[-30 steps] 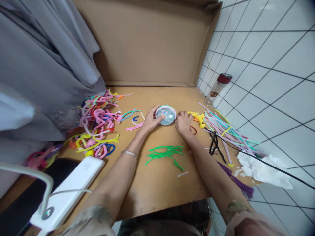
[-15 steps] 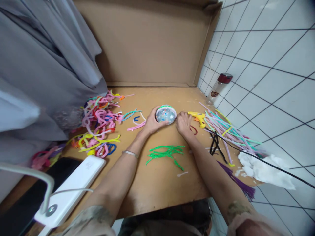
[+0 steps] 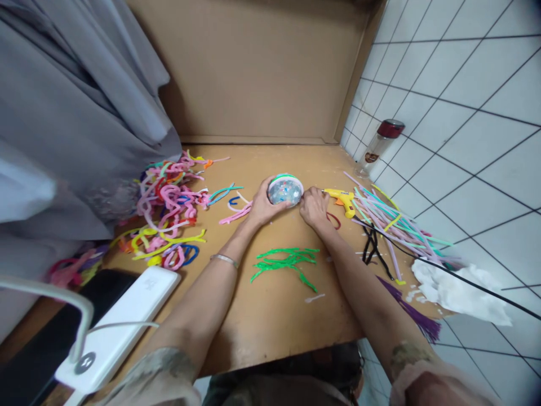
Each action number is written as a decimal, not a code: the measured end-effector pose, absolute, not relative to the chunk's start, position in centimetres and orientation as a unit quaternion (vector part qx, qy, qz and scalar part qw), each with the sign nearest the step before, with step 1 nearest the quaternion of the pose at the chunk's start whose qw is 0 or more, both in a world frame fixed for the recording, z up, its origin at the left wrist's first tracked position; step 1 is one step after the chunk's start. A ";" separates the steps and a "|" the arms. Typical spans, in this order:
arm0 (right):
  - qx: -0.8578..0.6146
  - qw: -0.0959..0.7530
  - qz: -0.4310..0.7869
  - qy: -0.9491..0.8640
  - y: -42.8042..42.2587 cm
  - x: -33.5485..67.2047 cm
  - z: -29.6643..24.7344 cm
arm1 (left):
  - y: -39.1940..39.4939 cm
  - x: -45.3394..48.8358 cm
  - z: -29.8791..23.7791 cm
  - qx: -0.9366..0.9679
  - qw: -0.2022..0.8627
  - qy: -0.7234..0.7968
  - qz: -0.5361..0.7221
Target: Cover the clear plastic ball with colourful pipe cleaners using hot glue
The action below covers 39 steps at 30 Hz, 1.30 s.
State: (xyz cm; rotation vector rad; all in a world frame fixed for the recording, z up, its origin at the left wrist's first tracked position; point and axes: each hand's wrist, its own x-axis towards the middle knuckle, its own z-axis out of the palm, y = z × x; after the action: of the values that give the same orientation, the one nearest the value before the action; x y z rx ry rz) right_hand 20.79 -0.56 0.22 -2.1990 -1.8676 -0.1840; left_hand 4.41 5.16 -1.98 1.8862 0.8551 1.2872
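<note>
My left hand [image 3: 264,207] is wrapped round the left side of a clear round container [image 3: 285,193] with colourful bits showing inside and a pale pink and green rim. At its right edge, my right hand [image 3: 314,204] is closed with its fingertips pressed together; what they pinch is hidden. A yellow glue gun [image 3: 341,198] lies just right of that hand, with a dark red curved pipe cleaner [image 3: 335,221] below it. Nearer to me, green pipe cleaners [image 3: 287,262] lie in a loose bunch between my forearms.
Tangled pink and mixed pipe cleaners [image 3: 171,197] cover the left side. Straight pastel ones [image 3: 393,220] lie right, near white fluff [image 3: 460,287] and a black cord [image 3: 465,279]. A red-capped bottle [image 3: 378,148] stands by the tiles. A white power bank [image 3: 122,327] is front left.
The view has shifted slightly. Both hands keep nearly the same hold at the round container, and the things around them lie as before.
</note>
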 end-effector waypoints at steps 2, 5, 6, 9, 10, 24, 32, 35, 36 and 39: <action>-0.746 0.134 -0.063 -0.649 -0.4 20.9 0.0 | 5.2 4.4 -2.0 0.725 0.345 0.329 0.496; -0.744 0.130 -0.053 -0.654 -0.2 20.9 -0.1 | 5.1 4.4 -1.9 0.729 0.346 0.324 0.495; -0.745 0.128 -0.050 -0.653 -0.2 20.9 0.0 | 5.1 4.4 -1.9 0.729 0.345 0.324 0.494; -0.747 0.119 -0.052 -0.652 -0.2 20.9 0.2 | 5.2 4.5 -1.9 0.726 0.344 0.331 0.495; -0.748 0.116 -0.056 -0.651 -0.2 20.9 0.2 | 5.2 4.5 -1.9 0.723 0.347 0.333 0.496; -0.718 0.287 -0.045 -0.632 -0.2 21.5 -0.5 | 5.8 4.9 -2.8 0.688 0.403 0.312 0.517; -0.680 0.341 -0.030 -0.648 0.1 21.5 -1.1 | 5.6 4.6 -2.4 0.706 0.427 0.284 0.488; -0.683 0.327 -0.036 -0.652 -0.1 21.5 -1.0 | 5.5 4.6 -2.4 0.708 0.427 0.281 0.487; -0.682 0.325 -0.039 -0.654 -0.2 21.5 -1.0 | 5.5 4.6 -2.4 0.707 0.429 0.282 0.487; -0.678 0.334 -0.046 -0.653 -0.3 21.4 -1.0 | 5.5 4.5 -2.4 0.706 0.433 0.288 0.481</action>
State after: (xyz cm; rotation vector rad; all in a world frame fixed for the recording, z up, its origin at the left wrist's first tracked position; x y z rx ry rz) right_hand 21.38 -0.31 -1.00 -1.7707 -1.7048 -0.1205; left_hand 4.51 5.46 -2.37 1.7575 0.7183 1.1978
